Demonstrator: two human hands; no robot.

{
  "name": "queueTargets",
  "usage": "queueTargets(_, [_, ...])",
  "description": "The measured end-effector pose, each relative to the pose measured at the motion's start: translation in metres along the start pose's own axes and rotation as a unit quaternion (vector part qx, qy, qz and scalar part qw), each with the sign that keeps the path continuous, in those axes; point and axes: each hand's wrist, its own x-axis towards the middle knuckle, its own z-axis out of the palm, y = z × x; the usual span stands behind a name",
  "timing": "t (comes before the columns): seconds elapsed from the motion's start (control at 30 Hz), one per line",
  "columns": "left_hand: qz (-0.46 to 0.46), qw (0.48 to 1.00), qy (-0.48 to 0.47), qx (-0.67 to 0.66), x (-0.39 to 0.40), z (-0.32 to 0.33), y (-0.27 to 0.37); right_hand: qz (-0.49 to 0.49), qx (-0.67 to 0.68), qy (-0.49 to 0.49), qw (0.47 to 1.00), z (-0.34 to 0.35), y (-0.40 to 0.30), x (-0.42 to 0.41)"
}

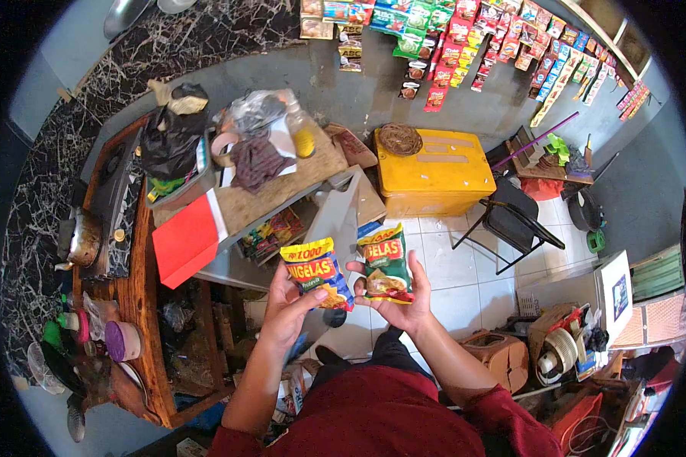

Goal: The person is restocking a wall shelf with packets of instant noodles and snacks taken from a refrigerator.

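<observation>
My left hand [292, 313] grips a blue-and-yellow instant noodle packet [318, 275] with the thumb across its lower front. In my right hand [403, 303] rests a green-and-yellow instant noodle packet [385, 264], tilted slightly, its printed front facing me. The two packets are held side by side at chest height, apart from each other. Past them stands a desk [297, 180] with an open compartment, where several colourful packets [274, 231] lie. Part of the desk's lower front is hidden behind my left hand and its packet.
A yellow box [440, 171] with a woven coil on top stands by the wall, near a black folding chair [509, 220]. Sachet strips [451, 51] hang above. Left are a gas stove [111, 211] and a red folder [187, 243]. A fan [557, 354] sits at right.
</observation>
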Motion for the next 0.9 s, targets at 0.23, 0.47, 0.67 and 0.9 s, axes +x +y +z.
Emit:
queueTargets(0.23, [-0.02, 0.999, 0.022, 0.04, 0.068, 0.099, -0.053, -0.03, -0.171, 0.037, 0.984, -0.056, -0.116, -0.025])
queueTargets(0.47, [0.01, 0.997, -0.01, 0.071, 0.131, 0.179, -0.083, -0.108, -0.263, 0.114, 0.952, -0.066, -0.226, -0.05])
queueTargets(0.67, [0.024, 0.999, -0.026, 0.037, 0.177, 0.212, -0.078, -0.109, -0.258, 0.127, 0.952, -0.061, -0.279, -0.035])
queueTargets(0.9, [0.073, 0.996, -0.037, 0.031, 0.241, 0.227, -0.049, -0.168, -0.405, 0.152, 0.886, -0.035, -0.31, 0.025])
